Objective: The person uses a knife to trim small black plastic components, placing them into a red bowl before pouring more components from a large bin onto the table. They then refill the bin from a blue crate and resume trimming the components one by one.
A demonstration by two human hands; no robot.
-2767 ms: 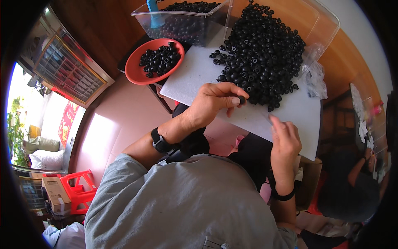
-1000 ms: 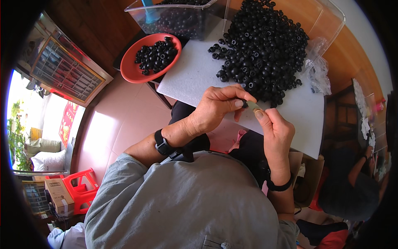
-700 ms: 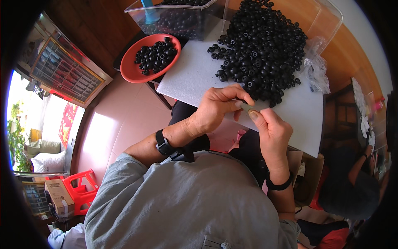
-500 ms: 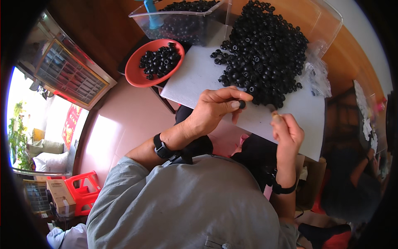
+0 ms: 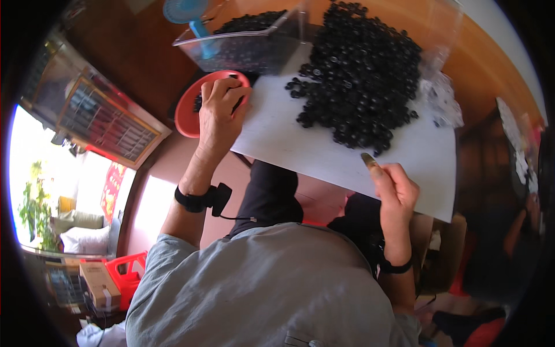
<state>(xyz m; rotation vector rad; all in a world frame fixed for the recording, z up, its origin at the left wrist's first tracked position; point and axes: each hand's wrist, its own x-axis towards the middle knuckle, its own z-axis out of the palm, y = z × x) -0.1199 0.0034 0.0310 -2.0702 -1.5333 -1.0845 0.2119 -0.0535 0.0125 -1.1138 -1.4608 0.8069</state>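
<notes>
My left hand (image 5: 218, 114) is over the red bowl (image 5: 184, 115), its thumb and forefinger spread apart. Dark pieces show in the gap between them, and the hand covers most of the bowl's contents. Over the white tabletop (image 5: 324, 153), my right hand (image 5: 396, 191) pinches a small, flat, brass-coloured tool (image 5: 369, 161). Its tip points toward the near edge of a big heap of small black rounded pieces (image 5: 364, 81), some with a hole. The kind of tool cannot be made out.
Behind the bowl stands a clear plastic bin (image 5: 231, 55) of black pieces, with a blue fan (image 5: 199, 26) at its side. A crumpled clear bag (image 5: 442, 101) lies right of the heap. A cardboard box (image 5: 442, 248) sits below the table's right side. Red stool (image 5: 128, 272) at lower left.
My left hand has gone left from in front of the heap to the red bowl; the black piece it pinched no longer shows in its fingers. My right hand stays near, the tool more visible.
</notes>
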